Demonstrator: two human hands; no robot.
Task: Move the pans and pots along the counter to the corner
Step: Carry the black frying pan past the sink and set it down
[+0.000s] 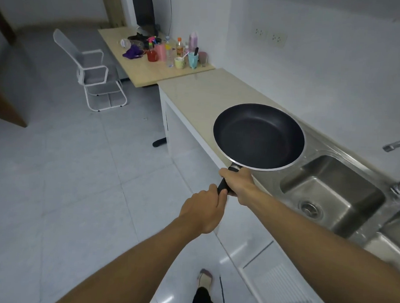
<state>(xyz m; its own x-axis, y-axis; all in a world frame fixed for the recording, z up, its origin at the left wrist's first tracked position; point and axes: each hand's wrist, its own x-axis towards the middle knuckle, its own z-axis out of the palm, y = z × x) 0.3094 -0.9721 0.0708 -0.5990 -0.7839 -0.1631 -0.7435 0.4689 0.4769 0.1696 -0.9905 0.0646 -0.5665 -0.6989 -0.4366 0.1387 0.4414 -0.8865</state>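
A black non-stick frying pan (258, 136) with a silver rim hangs level over the beige counter (201, 94), just left of the sink. Its black handle points toward me. My right hand (239, 181) is wrapped around the handle close to the pan. My left hand (203, 211) grips the handle's near end. The pan is empty. No other pan or pot is in sight.
A steel double sink (330, 196) with a tap (398, 145) lies to the right. Beyond the counter stands a wooden table (140, 73) crowded with cups and bottles (176, 51). A white chair (92, 73) stands on the tiled floor at left.
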